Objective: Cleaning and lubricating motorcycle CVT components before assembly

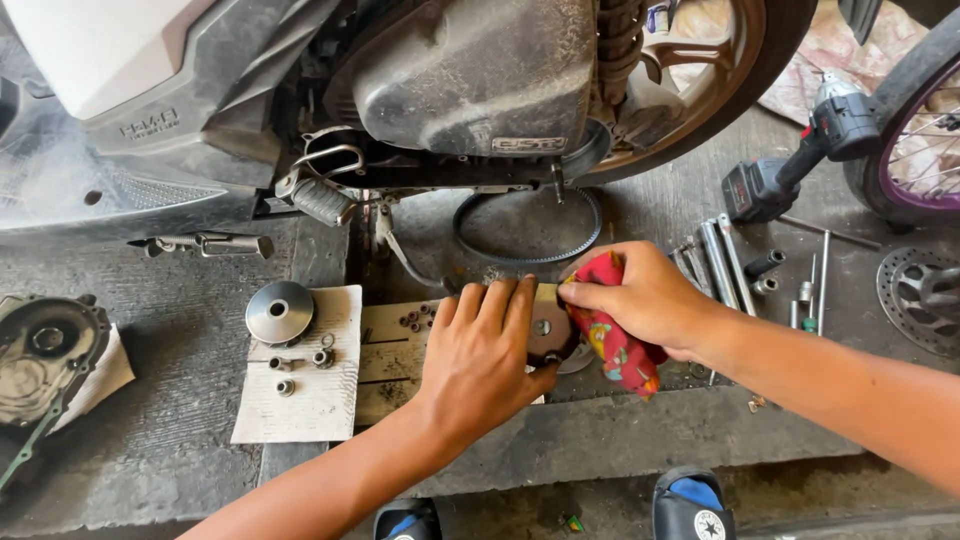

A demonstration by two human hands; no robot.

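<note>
Head view, steeply downward, close

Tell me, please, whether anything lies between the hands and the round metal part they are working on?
Nothing visible does. The left hand rests directly on the round metal part, and the right hand presses a red cloth against it.

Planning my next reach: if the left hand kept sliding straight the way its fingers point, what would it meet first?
Likely the drive belt looped on the floor under the scooter, just beyond the left hand; depth is hard to judge.
</note>
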